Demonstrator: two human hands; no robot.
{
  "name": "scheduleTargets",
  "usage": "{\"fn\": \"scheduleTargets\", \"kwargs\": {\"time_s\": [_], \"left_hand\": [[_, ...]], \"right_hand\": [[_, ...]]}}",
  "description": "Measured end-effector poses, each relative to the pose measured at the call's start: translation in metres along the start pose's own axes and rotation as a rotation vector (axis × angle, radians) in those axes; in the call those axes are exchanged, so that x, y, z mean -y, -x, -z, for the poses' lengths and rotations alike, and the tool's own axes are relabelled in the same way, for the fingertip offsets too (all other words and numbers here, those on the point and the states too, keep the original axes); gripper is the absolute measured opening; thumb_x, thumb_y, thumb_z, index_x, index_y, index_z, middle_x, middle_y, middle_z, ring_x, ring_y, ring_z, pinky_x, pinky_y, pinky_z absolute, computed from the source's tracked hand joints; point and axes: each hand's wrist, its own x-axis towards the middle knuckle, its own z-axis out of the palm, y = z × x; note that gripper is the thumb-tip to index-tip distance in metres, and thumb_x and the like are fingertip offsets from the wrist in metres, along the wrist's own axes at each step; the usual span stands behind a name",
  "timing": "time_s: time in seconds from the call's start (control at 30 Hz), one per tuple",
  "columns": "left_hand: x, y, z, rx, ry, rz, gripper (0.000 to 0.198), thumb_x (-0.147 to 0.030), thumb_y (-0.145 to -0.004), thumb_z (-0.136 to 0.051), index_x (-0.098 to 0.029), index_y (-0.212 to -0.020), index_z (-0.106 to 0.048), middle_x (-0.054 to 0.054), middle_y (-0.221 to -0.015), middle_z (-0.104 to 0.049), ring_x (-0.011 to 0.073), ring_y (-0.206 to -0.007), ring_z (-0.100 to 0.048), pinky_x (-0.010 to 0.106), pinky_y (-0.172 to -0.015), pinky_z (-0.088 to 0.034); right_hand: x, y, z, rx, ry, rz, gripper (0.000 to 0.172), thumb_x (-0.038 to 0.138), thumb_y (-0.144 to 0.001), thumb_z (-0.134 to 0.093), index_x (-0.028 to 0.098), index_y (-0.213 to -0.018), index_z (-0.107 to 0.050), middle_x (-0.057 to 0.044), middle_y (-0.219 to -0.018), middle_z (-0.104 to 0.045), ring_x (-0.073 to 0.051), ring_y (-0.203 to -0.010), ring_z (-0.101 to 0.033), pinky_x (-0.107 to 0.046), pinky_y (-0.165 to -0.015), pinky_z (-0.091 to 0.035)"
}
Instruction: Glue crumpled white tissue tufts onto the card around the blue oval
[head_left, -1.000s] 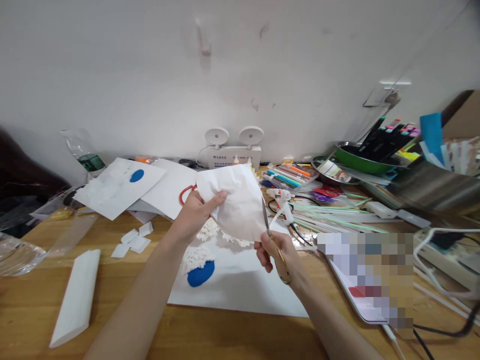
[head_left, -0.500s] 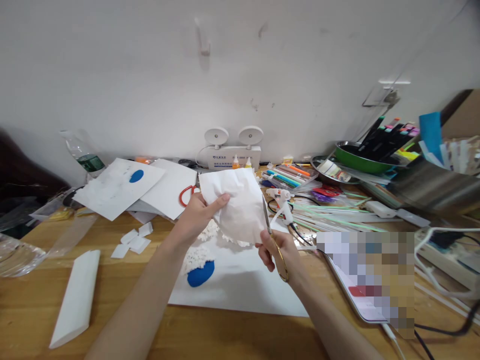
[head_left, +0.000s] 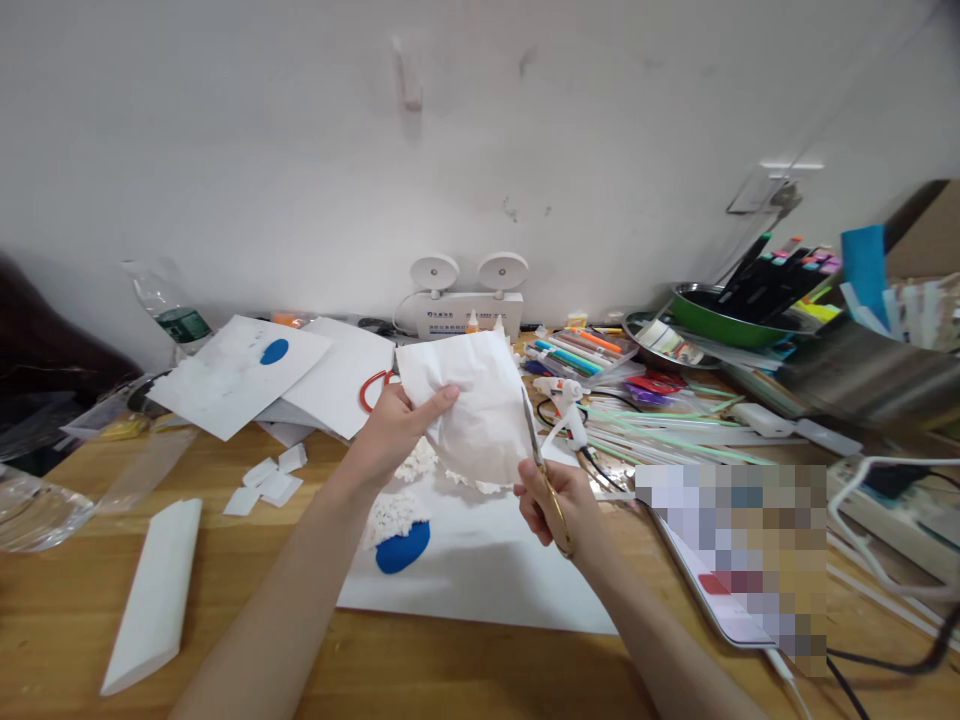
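Observation:
My left hand (head_left: 409, 425) pinches a piece of thin white paper (head_left: 476, 400) by its left side, thumb on top, holding it up above the table. In my right hand (head_left: 555, 500) is a pair of gold-handled scissors (head_left: 559, 525), their blades along the right edge of that paper. Beneath both hands lies a white sheet (head_left: 480, 580). On it sit a dark blue oval patch (head_left: 403, 547) and a crumbly white textured mass (head_left: 394, 515), partly hidden by the held paper and my left hand.
Small white paper squares (head_left: 279, 487) and a folded white paper strip (head_left: 154, 595) lie left. Red-handled scissors (head_left: 373, 388) rest behind my left hand. To the right are a glue gun (head_left: 568, 410), pale green sticks (head_left: 660, 425), markers (head_left: 574, 358), and a tablet-like device (head_left: 720, 570) with a cable.
Both hands stay almost in place. The scissors' handles have shifted slightly up and left along the paper's right edge.

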Motion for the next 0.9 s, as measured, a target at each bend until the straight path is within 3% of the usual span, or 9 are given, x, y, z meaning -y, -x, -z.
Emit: {"fn": "scheduleTargets", "kwargs": {"time_s": [0.4,0.67,0.9], "left_hand": [[0.0005,-0.0007,0.0012,-0.015,-0.012,0.013,0.039,-0.037,-0.068,-0.066,-0.011,-0.097,-0.065,0.011,-0.091,-0.069,0.0243,-0.088,-0.063,0.029,-0.071,-0.052],[0.0015,-0.0009,0.0013,-0.021,0.003,0.01,0.035,-0.038,-0.066,-0.067,-0.011,-0.088,-0.067,0.009,-0.088,-0.07,0.0236,-0.087,-0.063,0.03,-0.072,-0.051],[0.0022,0.0005,-0.0005,0.053,-0.025,-0.013,0.043,-0.04,-0.067,-0.065,-0.014,-0.102,-0.063,0.01,-0.096,-0.068,0.0247,-0.089,-0.062,0.032,-0.074,-0.05]], "right_hand": [[0.0011,-0.0009,0.0002,0.003,-0.006,-0.078,0.048,0.063,-0.068,-0.05,0.016,-0.058,-0.048,0.006,-0.032,-0.043,-0.005,-0.023,-0.032,-0.017,-0.026,-0.02],[-0.004,0.0002,0.0002,0.014,-0.036,-0.005,0.049,0.062,-0.074,-0.045,0.017,-0.056,-0.048,0.006,-0.031,-0.04,-0.006,-0.025,-0.035,-0.019,-0.027,-0.025],[0.0002,0.0023,0.003,0.051,-0.068,0.007,0.049,0.062,-0.073,-0.046,0.018,-0.053,-0.039,0.005,-0.036,-0.043,-0.004,-0.027,-0.035,-0.017,-0.03,-0.022]]}}
